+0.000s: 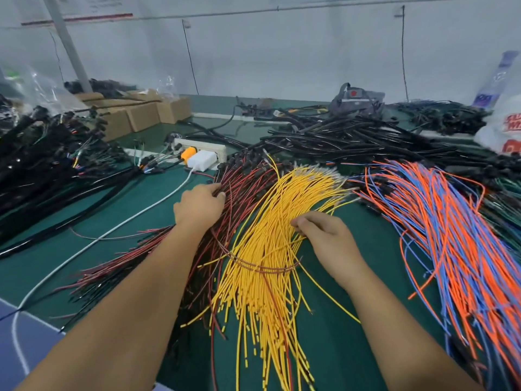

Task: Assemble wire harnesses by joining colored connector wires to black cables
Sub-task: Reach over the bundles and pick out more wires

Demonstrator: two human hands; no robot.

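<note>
Both hands are down in the wires, a little apart from each other. The left hand (200, 206) rests on the red-and-black wire bundle (239, 190), its fingers curled over and pinching strands near the connector end. The right hand (324, 235) sits at the right edge of the yellow wire bundle (267, 249), thumb and fingertips pinched together on what looks like a yellow strand or two — too fine to count. The yellow wires fan out between the two forearms, running from the near edge up toward the middle of the table, and a few dark red strands loop across them just below the hands.

To the right of the right hand, well clear of it, lies a thick sheaf of orange and blue wires (451, 235). Beyond the hands, a heap of black cables (352, 139) spreads across the far side, and another black pile (42, 165) sits at the left.

All of it lies on a green table mat (352, 320). A white power strip (203, 149) sits behind the left hand with a white cord (112, 235) trailing toward the near left edge — cardboard boxes (141, 114) stand further back. A pale wall (267, 52) closes off the far side.
</note>
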